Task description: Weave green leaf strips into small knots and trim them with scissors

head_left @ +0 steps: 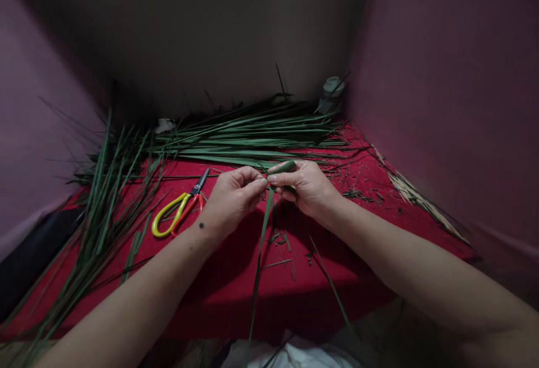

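Note:
My left hand (pixel 238 191) and my right hand (pixel 309 187) meet above the middle of the red cloth, fingertips pinched together. Between them is a green leaf strip (pixel 266 216), whose long tail hangs down toward the front edge. A rolled or folded green leaf piece (pixel 283 169) shows between the fingers of my right hand; its exact form is partly hidden. My left thumb and forefinger grip the strip close beside it. Just left of my left hand lie scissors (pixel 179 210) with one yellow and one red handle, blades pointing away from me.
Long green leaves (pixel 248 135) are piled along the back, and more leaves (pixel 101 205) lie along the left side. A pale jar (pixel 332 90) stands at the back right. Thin pale sticks (pixel 421 202) line the right edge. Leaf scraps dot the red cloth (pixel 366 244). Walls enclose three sides.

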The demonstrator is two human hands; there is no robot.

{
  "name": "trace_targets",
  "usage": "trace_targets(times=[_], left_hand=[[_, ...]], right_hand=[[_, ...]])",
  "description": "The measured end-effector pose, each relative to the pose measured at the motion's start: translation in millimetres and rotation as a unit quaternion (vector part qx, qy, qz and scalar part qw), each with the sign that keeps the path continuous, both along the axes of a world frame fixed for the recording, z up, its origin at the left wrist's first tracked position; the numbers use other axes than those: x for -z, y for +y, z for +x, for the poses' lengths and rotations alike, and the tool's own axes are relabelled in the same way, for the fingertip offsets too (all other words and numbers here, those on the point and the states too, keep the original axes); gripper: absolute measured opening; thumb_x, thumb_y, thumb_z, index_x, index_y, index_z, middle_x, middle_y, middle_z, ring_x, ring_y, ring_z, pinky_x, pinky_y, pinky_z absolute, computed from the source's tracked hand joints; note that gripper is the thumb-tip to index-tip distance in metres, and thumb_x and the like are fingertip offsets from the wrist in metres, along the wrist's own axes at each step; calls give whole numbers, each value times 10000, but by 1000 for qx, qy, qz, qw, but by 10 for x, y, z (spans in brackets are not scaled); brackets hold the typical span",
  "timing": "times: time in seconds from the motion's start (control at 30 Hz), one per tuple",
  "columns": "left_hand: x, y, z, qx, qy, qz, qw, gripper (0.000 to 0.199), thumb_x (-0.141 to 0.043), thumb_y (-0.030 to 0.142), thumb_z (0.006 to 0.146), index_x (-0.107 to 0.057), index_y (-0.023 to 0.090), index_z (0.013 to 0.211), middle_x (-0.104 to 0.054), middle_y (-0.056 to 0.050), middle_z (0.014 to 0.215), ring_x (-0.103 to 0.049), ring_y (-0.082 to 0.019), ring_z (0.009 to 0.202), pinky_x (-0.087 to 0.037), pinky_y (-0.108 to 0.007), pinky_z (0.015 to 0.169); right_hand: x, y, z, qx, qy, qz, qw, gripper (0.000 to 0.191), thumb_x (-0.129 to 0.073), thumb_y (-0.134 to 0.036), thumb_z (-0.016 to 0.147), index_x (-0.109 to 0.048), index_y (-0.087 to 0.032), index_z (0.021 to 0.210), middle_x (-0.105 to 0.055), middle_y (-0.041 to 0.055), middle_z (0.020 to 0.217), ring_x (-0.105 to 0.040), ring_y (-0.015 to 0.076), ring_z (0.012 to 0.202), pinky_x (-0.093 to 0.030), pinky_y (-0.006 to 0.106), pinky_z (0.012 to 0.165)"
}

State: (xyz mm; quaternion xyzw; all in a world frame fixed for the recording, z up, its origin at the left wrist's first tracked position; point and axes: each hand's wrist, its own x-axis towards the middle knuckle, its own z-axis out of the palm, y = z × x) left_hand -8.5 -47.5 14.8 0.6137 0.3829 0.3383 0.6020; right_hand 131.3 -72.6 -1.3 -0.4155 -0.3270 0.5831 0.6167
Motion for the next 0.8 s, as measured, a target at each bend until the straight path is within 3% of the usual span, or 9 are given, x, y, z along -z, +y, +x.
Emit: trace_targets(times=[0.17,0.37,0.8], left_hand=[[1,-3,2,10,60,38,997,184,-604,242,756,-502,152,632,-477,52,426,-367,-46,348,-240,-160,335],[23,30,-11,39,25,8,999,148,-587,246,762,-502,152,685,-536,39,478,-420,-64,357,-332,-172,333],[6,23,-19,42,69,23,996,178,-566,247,778,-475,159,654,-508,52,425,-378,-56,292,-294,-161,286]], right_hand=[[37,24,8,-1,14,5,1000,156,-727,-121,496,-638,-126,623,-533,-36,458,-410,48,374,-241,181,333],[40,29,8,-15,9,1,1000,145,-724,-127,511,-631,-125,622,-542,-28,450,-447,62,394,-272,172,336],[71,35,-13,-7,11,30,999,116,-709,-137,538,-609,-119,595,-530,-27,450,-410,55,355,-239,175,296]])
